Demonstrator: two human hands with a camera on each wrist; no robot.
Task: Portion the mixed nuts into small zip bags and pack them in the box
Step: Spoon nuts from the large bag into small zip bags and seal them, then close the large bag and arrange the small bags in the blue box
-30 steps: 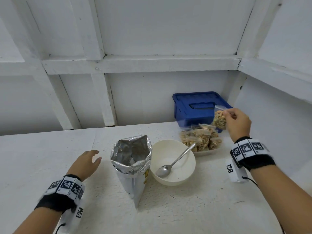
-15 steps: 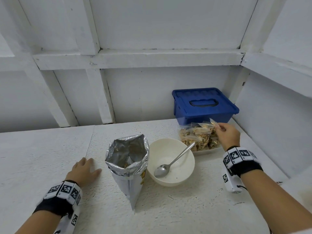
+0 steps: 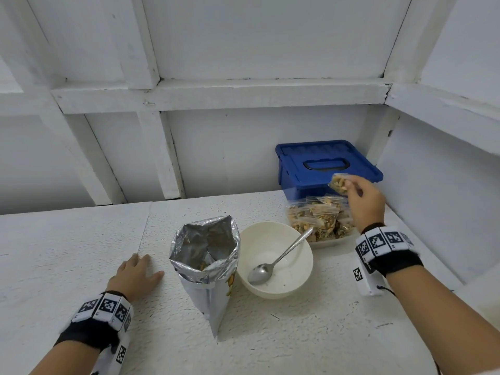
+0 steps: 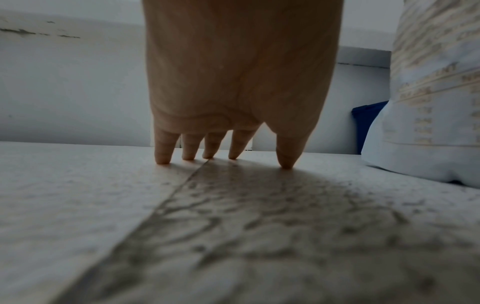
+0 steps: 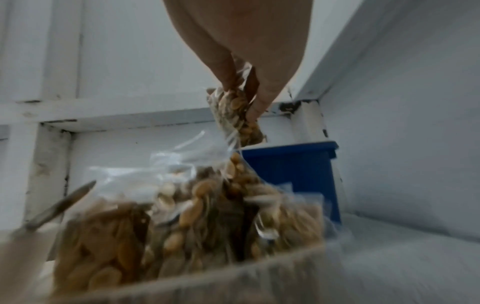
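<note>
portioning looks finished, packing barely begun

the bowl (image 3: 276, 259) is the landmark. it holds only a spoon (image 3: 273, 262) and no nuts, so the scooping looks done. just left of the bowl stands the opened foil nut pouch (image 3: 207, 262), with a few nuts showing low inside. behind the bowl to the right, a heap of filled zip bags (image 3: 319, 220) lies in a shallow tray (image 3: 334, 242). further back on that side sits the blue box (image 3: 324, 166), its lid shut and nothing visibly packed.

the right hand (image 3: 364, 200) pinches one filled zip bag (image 3: 338, 184) between thumb and fingertips, lifted above the heap and in front of the box. the left hand (image 3: 135, 276) rests far left of the bowl, fingers spread on the surface (image 3: 81, 253), holding nothing.

left to do, by my judgement: open the box and move every bag in.
</note>
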